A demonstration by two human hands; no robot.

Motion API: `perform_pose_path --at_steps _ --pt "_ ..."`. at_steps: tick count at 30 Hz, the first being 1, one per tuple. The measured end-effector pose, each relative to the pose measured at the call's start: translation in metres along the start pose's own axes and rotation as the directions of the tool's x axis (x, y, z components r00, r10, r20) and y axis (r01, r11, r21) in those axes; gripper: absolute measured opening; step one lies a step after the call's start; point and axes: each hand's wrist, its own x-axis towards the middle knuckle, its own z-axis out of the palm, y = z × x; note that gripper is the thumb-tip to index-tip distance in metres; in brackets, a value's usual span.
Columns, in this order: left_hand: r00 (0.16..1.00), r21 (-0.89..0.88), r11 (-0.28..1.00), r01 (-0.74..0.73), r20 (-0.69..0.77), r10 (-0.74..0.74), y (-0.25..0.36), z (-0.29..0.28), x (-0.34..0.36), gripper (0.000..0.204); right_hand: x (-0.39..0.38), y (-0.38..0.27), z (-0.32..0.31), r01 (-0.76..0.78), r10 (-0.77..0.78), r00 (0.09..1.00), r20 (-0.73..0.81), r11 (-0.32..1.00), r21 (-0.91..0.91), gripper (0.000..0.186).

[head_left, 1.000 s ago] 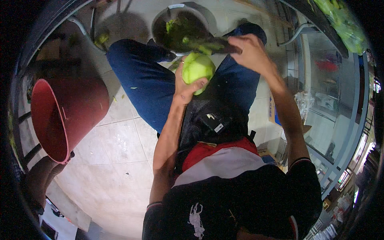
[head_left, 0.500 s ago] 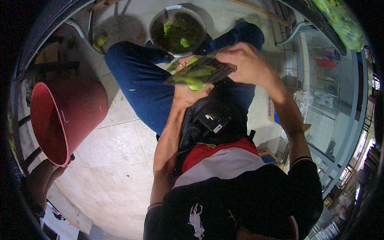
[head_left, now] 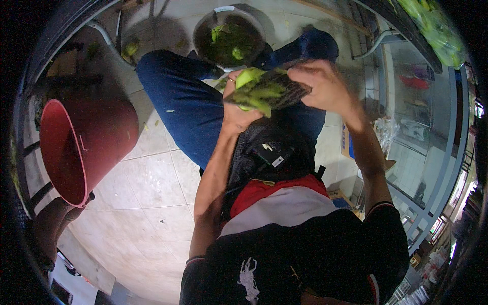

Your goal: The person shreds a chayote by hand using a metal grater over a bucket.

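My left hand (head_left: 240, 116) is closed around a bright green fruit or vegetable (head_left: 249, 77) in front of my lap, its fingers partly hidden. At the right of it, my right hand (head_left: 323, 84) grips a dark, flat, blade-like thing (head_left: 291, 95) that is smeared by motion. This dark thing overlaps the green piece, so I cannot tell whether the two touch. Beyond both hands, between my legs, stands a round grey bowl (head_left: 199, 47) with bright green pieces (head_left: 237, 53) on darker contents.
A large red bucket (head_left: 109, 137) is at the left, with another person's bare limb (head_left: 53, 229) below it. A metal table leg (head_left: 101, 38) stands at the upper left. A clear bag of green produce (head_left: 432, 28) lies at the upper right, above a glass-fronted cabinet (head_left: 419, 134).
Both hands and the green piece have shifted slightly right in the picture. The dark blade-like thing stays blurred in my right hand. The bowl also sits a little further right.
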Motion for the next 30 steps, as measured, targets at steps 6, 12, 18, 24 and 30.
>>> perform_pose_path --at_steps 6,12,18,24,30 --pt "0.998 0.078 0.995 0.058 -0.027 -0.056 0.001 -0.002 0.003 0.077 0.002 -0.007 0.004 0.181 -0.199 0.967 -0.157 0.976 -0.121 0.028" --pt "0.999 0.032 0.999 0.012 0.042 -0.013 0.018 0.007 0.000 0.090 0.009 -0.003 -0.004 0.126 -0.131 0.987 -0.090 0.990 -0.062 0.026" --pt "0.998 0.050 0.998 0.037 0.041 -0.039 0.009 0.002 0.000 0.077 0.012 0.010 0.004 -0.038 0.036 0.999 -0.020 0.996 -0.086 0.034" --pt "0.998 0.117 0.992 0.050 -0.053 -0.044 0.006 0.002 0.002 0.074 0.009 0.053 0.023 -0.284 0.266 0.940 -0.213 0.957 -0.055 0.042" --pt "0.974 -0.015 0.978 0.209 -0.087 -0.210 0.008 -0.001 0.001 0.070 0.004 0.012 -0.002 -0.093 0.082 0.981 -0.178 0.994 -0.055 0.037"
